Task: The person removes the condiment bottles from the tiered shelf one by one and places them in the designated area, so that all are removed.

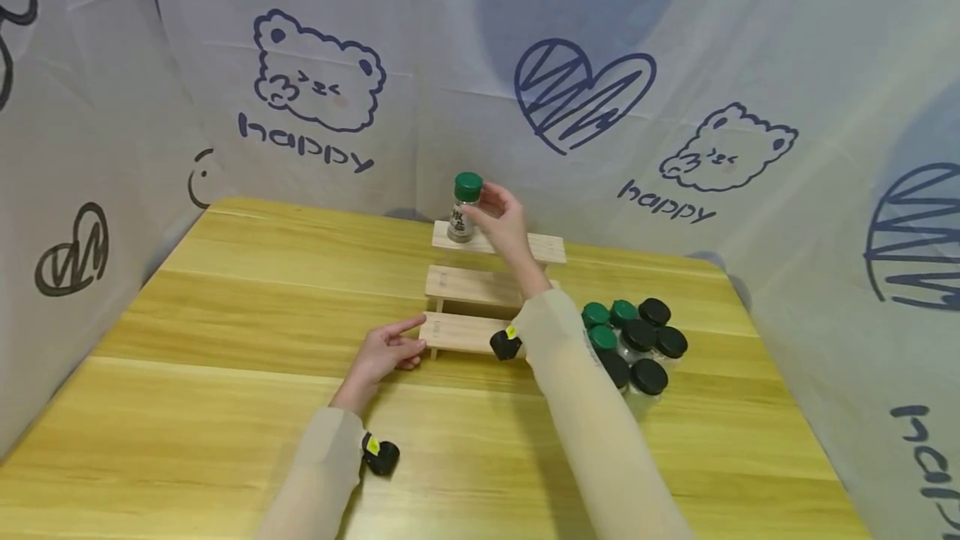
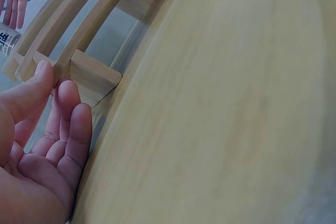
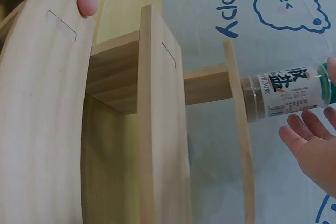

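A three-tier wooden rack stands on the table. At the left end of its top step a spice jar with a green cap and a printed label is upright, its base at the board. My right hand holds this jar from the right side, thumb and fingers around its upper part near the cap. With thumb and fingertips my left hand pinches the left end of the lowest step. In the left wrist view, the thumb lies on the board and the fingers are curled beneath it.
To the right of the rack several jars stand close together, some with green caps, others with black caps. My right forearm partly covers them. A printed cloth hangs behind the wooden table and at its sides.
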A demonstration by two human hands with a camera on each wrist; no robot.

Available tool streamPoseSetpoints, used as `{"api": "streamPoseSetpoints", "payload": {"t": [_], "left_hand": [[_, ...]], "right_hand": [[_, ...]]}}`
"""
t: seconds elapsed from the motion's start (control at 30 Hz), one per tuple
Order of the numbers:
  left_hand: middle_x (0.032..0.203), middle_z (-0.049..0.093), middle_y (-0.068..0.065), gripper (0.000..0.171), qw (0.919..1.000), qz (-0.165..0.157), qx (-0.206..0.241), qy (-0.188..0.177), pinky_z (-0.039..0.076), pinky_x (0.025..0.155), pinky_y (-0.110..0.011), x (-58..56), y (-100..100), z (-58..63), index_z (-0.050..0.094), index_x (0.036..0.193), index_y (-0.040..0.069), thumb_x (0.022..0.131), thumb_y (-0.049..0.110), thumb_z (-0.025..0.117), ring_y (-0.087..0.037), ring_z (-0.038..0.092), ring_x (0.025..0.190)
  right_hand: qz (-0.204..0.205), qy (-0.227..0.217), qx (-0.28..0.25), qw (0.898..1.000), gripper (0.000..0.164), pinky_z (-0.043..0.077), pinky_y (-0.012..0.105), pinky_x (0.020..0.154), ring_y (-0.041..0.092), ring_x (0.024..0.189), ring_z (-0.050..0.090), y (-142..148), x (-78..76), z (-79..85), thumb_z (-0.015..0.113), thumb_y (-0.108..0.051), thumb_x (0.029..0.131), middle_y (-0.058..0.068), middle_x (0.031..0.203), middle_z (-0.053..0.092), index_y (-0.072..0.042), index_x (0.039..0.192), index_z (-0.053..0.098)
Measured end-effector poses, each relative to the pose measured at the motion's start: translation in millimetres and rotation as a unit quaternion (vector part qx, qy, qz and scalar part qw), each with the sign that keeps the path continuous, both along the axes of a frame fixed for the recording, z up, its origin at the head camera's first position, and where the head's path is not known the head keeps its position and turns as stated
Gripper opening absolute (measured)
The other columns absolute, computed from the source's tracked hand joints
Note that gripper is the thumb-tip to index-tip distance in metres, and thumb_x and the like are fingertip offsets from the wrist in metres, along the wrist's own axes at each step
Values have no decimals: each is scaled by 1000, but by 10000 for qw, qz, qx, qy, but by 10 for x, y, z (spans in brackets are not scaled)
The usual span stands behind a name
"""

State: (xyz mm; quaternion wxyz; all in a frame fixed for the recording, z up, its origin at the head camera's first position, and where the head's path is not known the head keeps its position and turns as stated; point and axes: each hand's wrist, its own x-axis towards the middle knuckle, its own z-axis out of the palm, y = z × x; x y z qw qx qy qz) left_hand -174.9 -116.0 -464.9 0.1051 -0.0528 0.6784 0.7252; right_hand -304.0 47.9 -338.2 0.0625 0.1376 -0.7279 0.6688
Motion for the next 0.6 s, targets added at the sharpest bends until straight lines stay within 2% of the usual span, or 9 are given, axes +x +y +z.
{"api": "streamPoseSetpoints", "payload": {"t": [0.6], "left_hand": [[82,65,-15,44,10000,-30,57,40,50,58,-24,12,-10,20,48,127,2,84,2,60,-12,58,59]], "right_hand": [[-110,-293,49,9995,41,43,25,85,24,98,54,-101,-79,-56,65,-3,80,20,112,56,5,118,50]]}}
